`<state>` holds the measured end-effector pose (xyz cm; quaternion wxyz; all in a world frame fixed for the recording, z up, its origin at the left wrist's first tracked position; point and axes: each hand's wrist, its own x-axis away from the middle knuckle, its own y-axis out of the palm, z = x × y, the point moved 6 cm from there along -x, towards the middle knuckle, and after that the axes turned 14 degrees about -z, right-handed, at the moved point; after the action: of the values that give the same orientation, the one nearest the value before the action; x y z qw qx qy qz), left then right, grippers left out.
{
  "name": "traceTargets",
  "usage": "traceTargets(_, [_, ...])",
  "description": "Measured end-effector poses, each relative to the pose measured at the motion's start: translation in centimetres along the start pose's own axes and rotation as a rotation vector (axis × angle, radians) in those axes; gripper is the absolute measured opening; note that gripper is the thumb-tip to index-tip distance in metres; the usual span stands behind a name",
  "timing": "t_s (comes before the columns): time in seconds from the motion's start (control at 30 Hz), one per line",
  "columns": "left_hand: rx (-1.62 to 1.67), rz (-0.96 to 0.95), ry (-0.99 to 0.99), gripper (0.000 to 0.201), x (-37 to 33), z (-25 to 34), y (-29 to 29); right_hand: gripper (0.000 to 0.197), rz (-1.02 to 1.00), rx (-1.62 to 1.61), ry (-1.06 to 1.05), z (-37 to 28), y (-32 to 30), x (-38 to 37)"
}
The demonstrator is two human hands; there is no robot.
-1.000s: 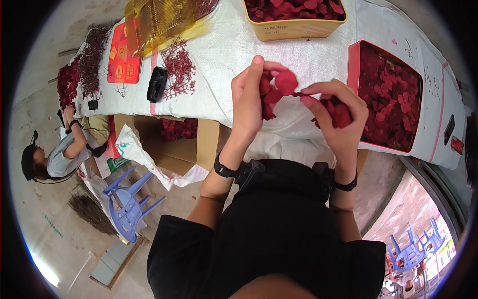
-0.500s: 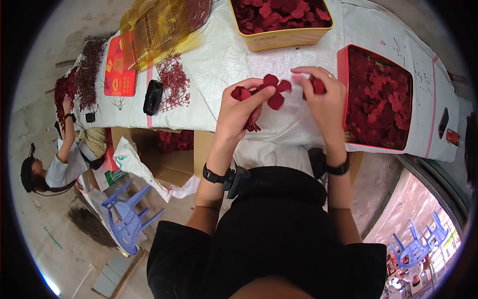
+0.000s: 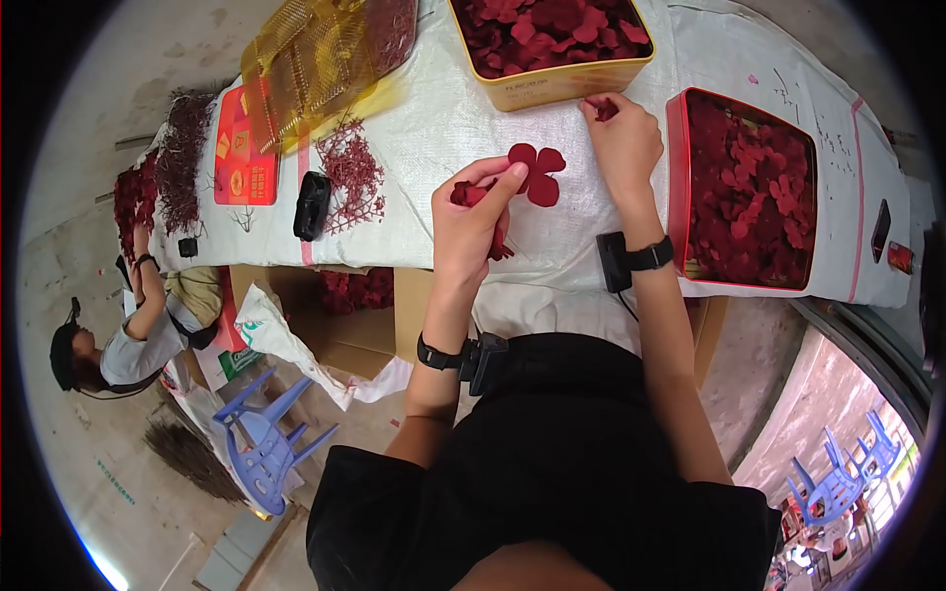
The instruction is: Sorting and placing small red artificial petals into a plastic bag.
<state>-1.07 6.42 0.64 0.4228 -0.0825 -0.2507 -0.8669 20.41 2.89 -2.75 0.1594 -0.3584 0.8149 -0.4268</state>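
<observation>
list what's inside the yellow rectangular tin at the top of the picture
The yellow rectangular tin holds a heap of dark red, thin, rounded petal pieces. The heap covers its floor; its far end lies outside the picture.

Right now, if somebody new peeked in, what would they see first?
Probably the dark red, four-lobed petal piece in the left hand, standing out against the white sheet near the middle. Next might come the heaped red petals in two tins: a yellow tin at the top, and a red tin on the right.
</observation>
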Motion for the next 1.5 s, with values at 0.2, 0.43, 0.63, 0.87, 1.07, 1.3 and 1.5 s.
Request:
traceTargets(0.2, [0.01, -0.038, 0.043, 0.02, -0.5, -0.4, 0.6, 0.016, -0.408, -1.03, 0.121, -2.0, -2.3, 4.4])
traceTargets(0.43, [-0.096, -0.13, 0.107, 0.018, -0.1, 1.0, 3.3, 0.015, -0.581, -1.235, -0.121, -4.1, -5.3, 8.4])
traceTargets(0.63, [0.341, -0.399, -0.068, 0.019, 0.8, 0.3, 5.7, 0.01, -0.611, -1.271, -0.206, -4.1, -5.5, 9.3])
traceTargets(0.87, [0.344, -0.358, -0.027, 0.019, 1.9, 0.9, 6.2, 0.009, -0.644, -1.334, -0.098, -3.0, -5.5, 9.9])
traceTargets(1.07, [0.316, -0.354, 0.006, 0.019, 2.3, 0.5, 6.5, 0.011, -0.665, -1.36, -0.064, -2.9, -5.7, 10.5])
traceTargets(1.3, [-0.007, -0.283, 0.094, 0.014, 2.3, 1.8, 6.2, 0.014, -0.688, -1.299, -0.055, -3.1, -5.8, 10.2])
traceTargets(1.5, [-0.1, -0.28, 0.096, 0.012, 1.2, 3.2, 6.3, 0.019, -0.599, -1.291, -0.032, -4.6, -6.7, 9.2])
